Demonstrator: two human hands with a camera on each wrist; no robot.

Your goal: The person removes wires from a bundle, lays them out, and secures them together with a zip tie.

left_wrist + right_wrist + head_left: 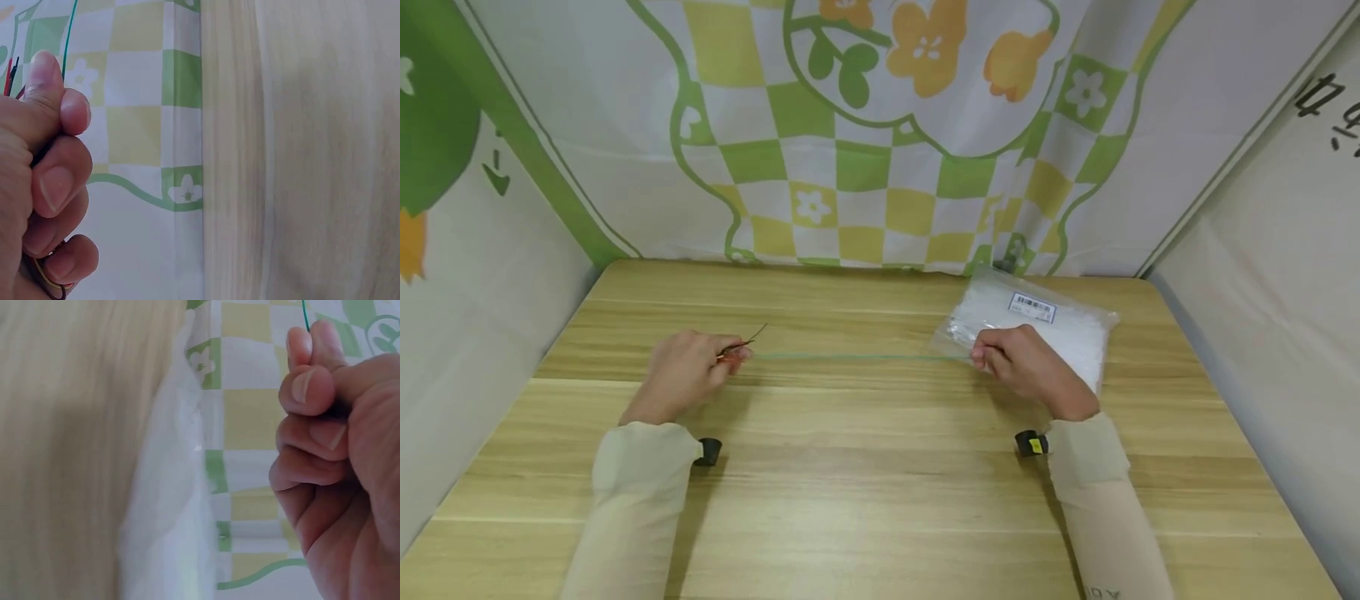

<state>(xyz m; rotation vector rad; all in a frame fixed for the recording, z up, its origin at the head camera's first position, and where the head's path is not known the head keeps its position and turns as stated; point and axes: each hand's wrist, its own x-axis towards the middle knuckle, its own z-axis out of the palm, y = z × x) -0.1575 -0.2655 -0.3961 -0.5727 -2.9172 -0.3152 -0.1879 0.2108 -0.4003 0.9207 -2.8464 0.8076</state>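
A thin green wire (857, 357) stretches nearly straight across between the two hands, above the table. The left hand (681, 372) grips one end of it together with a small bunch of wires. Red wire (8, 78) and black wire ends poke out past the thumb in the left wrist view, and a yellow-and-dark wire loop (42, 275) shows by the little finger. The right hand (1028, 365) pinches the other end of the green wire between thumb and index finger, its remaining fingers curled. The wire's tip there is hidden by the fingers.
Beside and partly beneath the right hand lies a clear plastic bag (1078, 333) of white contents with a barcode label (1032, 307). The wooden table (850, 500) ends at a patterned curtain (861, 167). Pale fabric walls stand on both sides.
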